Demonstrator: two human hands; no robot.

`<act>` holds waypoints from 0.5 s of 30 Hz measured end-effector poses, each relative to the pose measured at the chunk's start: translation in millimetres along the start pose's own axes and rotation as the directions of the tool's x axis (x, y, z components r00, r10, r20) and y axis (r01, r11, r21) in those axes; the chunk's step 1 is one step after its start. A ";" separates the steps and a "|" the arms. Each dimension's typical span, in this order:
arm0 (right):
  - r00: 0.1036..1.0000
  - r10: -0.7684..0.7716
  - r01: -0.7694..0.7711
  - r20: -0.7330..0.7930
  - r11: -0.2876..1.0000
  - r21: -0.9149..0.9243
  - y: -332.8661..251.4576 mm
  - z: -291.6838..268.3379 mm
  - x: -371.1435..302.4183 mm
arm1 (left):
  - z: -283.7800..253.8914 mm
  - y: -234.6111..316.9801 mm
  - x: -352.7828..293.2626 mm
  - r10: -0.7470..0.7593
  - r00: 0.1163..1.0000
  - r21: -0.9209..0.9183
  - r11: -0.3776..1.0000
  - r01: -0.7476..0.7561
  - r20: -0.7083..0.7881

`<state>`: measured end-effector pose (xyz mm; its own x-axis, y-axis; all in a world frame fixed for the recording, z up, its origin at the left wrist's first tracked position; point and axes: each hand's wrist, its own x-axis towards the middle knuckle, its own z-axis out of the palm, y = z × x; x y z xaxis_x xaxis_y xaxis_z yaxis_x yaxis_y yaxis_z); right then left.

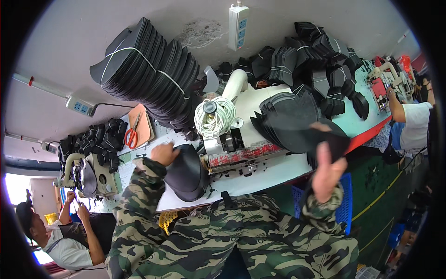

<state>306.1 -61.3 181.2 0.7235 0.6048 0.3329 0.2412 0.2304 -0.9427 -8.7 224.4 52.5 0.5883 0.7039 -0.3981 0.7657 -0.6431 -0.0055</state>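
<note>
My right hand [327, 176], blurred by motion, grips a thin black curved sheet piece [335, 142], thumb on the near side and fingertips showing past its far edge. That piece lies against a fanned stack of similar black pieces [292, 114] on the right of the machine. My left hand [163, 153], its fingers curled, is at the upper left edge of a black curved pile [186, 174] near the table's front edge; what its fingers hold, if anything, is hidden. Between my hands stands a cream machine [244, 107] with a red, worn front roller bar [244, 156].
A tall tied stack of black pieces [148, 69] leans behind the machine. Red-handled scissors [133, 132] lie on a tan pad at left. Tied black bundles [320, 60] fill the back right. A blue crate [344, 200] stands below right. Other people work left and right.
</note>
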 end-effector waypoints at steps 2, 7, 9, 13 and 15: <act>0.996 -0.007 -0.030 -0.089 0.913 -0.407 1.6 -7.1 21.4 | 20.6 -22.8 -10.2 -0.081 0.972 0.050 0.996 0.071 0.219; 0.934 0.017 0.191 0.358 0.821 -0.537 43.0 22.1 -5.4 | 52.1 -37.4 -17.4 -0.113 0.993 -0.124 0.986 0.109 -0.023; 0.905 0.106 0.082 0.412 0.907 -0.413 52.4 33.6 -26.6 | 50.9 -37.1 -17.3 -0.154 0.988 -0.118 0.981 0.151 -0.016; 0.829 0.255 -0.105 0.499 0.945 -0.309 53.9 44.3 -46.5 | 26.1 -25.2 -21.6 -0.131 0.990 -0.119 0.985 0.124 -0.052; 0.812 0.299 -0.168 0.501 0.942 -0.290 53.9 44.1 -47.3 | 4.1 -5.7 -26.3 -0.117 0.992 -0.124 0.986 0.109 -0.056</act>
<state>256.3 -43.9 115.5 0.3355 0.9421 -0.0013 0.2937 -0.1059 -0.9500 -29.6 208.4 59.3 0.5083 0.7900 -0.3430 0.8518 -0.5198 0.0650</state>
